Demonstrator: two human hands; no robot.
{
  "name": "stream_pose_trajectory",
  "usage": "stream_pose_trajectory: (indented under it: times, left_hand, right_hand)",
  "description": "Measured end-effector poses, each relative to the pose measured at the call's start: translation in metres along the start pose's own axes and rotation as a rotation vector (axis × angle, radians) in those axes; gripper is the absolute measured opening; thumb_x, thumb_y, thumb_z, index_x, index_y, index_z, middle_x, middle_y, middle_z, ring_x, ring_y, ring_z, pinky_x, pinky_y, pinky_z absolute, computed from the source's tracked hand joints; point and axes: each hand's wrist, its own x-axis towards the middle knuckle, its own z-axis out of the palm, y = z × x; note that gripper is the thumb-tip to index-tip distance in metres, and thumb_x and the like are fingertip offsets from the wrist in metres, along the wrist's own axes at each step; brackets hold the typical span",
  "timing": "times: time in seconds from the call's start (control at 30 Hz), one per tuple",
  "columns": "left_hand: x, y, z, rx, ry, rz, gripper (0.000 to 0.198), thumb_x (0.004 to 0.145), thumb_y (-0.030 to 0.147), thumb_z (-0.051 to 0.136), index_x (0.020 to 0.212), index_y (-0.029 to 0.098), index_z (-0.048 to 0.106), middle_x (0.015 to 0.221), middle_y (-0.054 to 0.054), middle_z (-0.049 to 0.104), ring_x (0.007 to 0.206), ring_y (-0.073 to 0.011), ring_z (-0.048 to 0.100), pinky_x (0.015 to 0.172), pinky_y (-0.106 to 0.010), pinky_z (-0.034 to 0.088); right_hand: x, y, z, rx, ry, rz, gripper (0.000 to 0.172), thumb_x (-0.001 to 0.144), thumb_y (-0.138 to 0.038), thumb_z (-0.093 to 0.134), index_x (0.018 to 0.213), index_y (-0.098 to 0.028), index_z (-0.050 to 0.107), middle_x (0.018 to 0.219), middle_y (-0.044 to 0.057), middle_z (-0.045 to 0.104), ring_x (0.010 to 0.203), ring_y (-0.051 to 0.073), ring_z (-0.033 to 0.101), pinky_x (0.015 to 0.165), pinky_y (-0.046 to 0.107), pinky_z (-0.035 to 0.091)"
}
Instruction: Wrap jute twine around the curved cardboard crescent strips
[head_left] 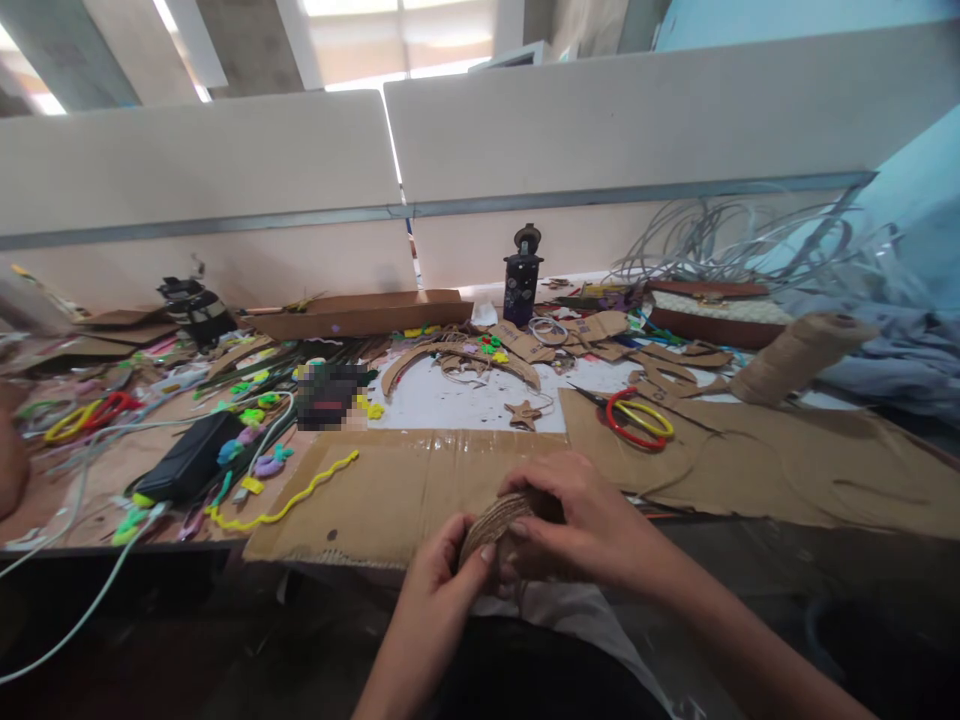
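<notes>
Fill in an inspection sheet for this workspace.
Surface: brown cardboard spread along the near side.
Work items: ribbed brown piece held; twine spool at right; red-and-yellow scissors on the cardboard.
Clutter: second scissors far left, yellow wavy strip, cardboard star, many coloured scraps.
Hands: left hand and right hand both grip the ribbed brown piece.
Cables: white cable drops over the near edge at left.
Surroundings: pale partition behind; black bottle upright before it.

Open cardboard [442, 465] ahead, scissors [631, 440] blocking right, seemingly twine roll [796, 360] beyond
</notes>
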Motion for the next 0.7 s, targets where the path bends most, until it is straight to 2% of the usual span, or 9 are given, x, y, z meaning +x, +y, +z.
stream_pose_trajectory:
  times: [0.13, 0.33, 0.43, 0.5, 0.6, 0.7]
  left_hand:
    - [0.001, 0.0, 0.0, 0.137, 0.009, 0.032, 0.026, 0.088, 0.042, 0.068, 0.087, 0.016, 0.068, 0.072, -0.002, 0.066, 0.066, -0.0166, 0.059, 0.063, -0.026, 0.048]
    - [0.006, -0.011, 0.0, 0.036, 0.008, 0.004, 0.024, 0.09, 0.041, 0.067, 0.091, 0.017, 0.067, 0.073, -0.001, 0.067, 0.065, -0.0167, 0.061, 0.063, -0.027, 0.05]
    - [0.006, -0.011, -0.004, 0.061, -0.014, -0.014, 0.024, 0.09, 0.04, 0.065, 0.092, 0.016, 0.067, 0.074, -0.002, 0.066, 0.066, -0.0168, 0.06, 0.062, -0.027, 0.048]
    - [0.005, -0.008, -0.006, 0.163, -0.035, -0.002, 0.024, 0.091, 0.039, 0.064, 0.091, 0.015, 0.069, 0.075, -0.002, 0.067, 0.069, -0.0173, 0.06, 0.065, -0.027, 0.047]
    - [0.005, -0.001, -0.007, 0.31, -0.03, 0.06, 0.022, 0.092, 0.035, 0.064, 0.1, 0.016, 0.073, 0.089, -0.004, 0.071, 0.084, -0.0201, 0.062, 0.075, -0.028, 0.047]
    - [0.006, 0.0, -0.005, 0.261, -0.033, 0.067, 0.023, 0.091, 0.034, 0.064, 0.103, 0.016, 0.073, 0.094, -0.006, 0.072, 0.086, -0.0213, 0.062, 0.076, -0.029, 0.048]
  right_hand:
    - [-0.001, -0.002, 0.001, -0.001, -0.015, 0.02, 0.02, 0.08, -0.014, 0.073, 0.097, -0.023, 0.069, 0.095, 0.0, 0.073, 0.092, 0.022, 0.063, 0.084, 0.036, 0.039]
    - [-0.001, -0.001, 0.001, 0.026, -0.006, 0.011, 0.017, 0.084, -0.017, 0.073, 0.1, -0.023, 0.071, 0.094, 0.001, 0.073, 0.091, 0.021, 0.063, 0.083, 0.034, 0.041]
    - [-0.001, -0.001, 0.001, 0.054, -0.032, 0.029, 0.016, 0.085, -0.017, 0.072, 0.1, -0.022, 0.071, 0.096, 0.001, 0.073, 0.094, 0.021, 0.063, 0.085, 0.034, 0.04]
    - [-0.001, -0.002, 0.0, 0.063, -0.052, 0.04, 0.015, 0.085, -0.016, 0.072, 0.099, -0.022, 0.071, 0.095, 0.0, 0.073, 0.094, 0.021, 0.063, 0.086, 0.034, 0.039]
    - [0.0, -0.006, -0.001, 0.061, -0.07, 0.036, 0.016, 0.084, -0.016, 0.074, 0.098, -0.022, 0.072, 0.094, -0.001, 0.073, 0.094, 0.02, 0.063, 0.088, 0.035, 0.038]
    - [0.001, -0.007, -0.002, 0.071, -0.068, 0.027, 0.014, 0.084, -0.016, 0.074, 0.097, -0.021, 0.072, 0.094, -0.001, 0.073, 0.093, 0.02, 0.063, 0.088, 0.034, 0.039]
